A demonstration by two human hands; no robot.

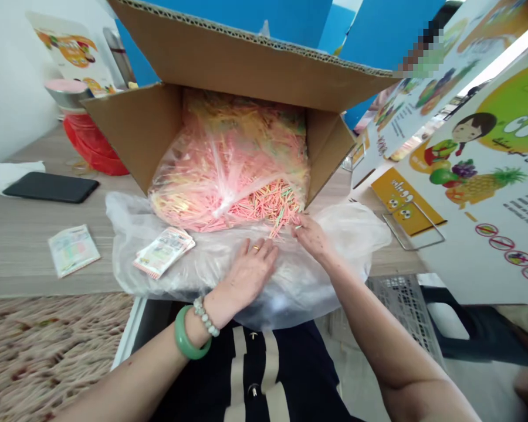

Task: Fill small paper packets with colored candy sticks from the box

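A cardboard box (pixel 255 64) lies on its side with its flaps spread, opening toward me. Out of it bulges a clear plastic bag (pixel 229 152) full of thin pink, yellow and green sticks (pixel 273 199), some loose at its mouth. My left hand (pixel 249 269) rests palm down on a crumpled plastic sheet (pixel 193 275) in front of the sticks, fingers stretched out. At the right edge of the loose sticks, my right hand (pixel 312 237) has its fingers bent together; what is between them is too small to name. A stack of printed packets (pixel 163 252) lies left of my left hand.
On the left are a single packet (pixel 74 251), a black phone (pixel 51 187) and a lidded jar (pixel 68 97) beside a red bag (pixel 92 146). Printed cartons (pixel 479 176) stand on the right, near a wire holder (pixel 416 234). A grey crate (pixel 405 310) sits below the table edge.
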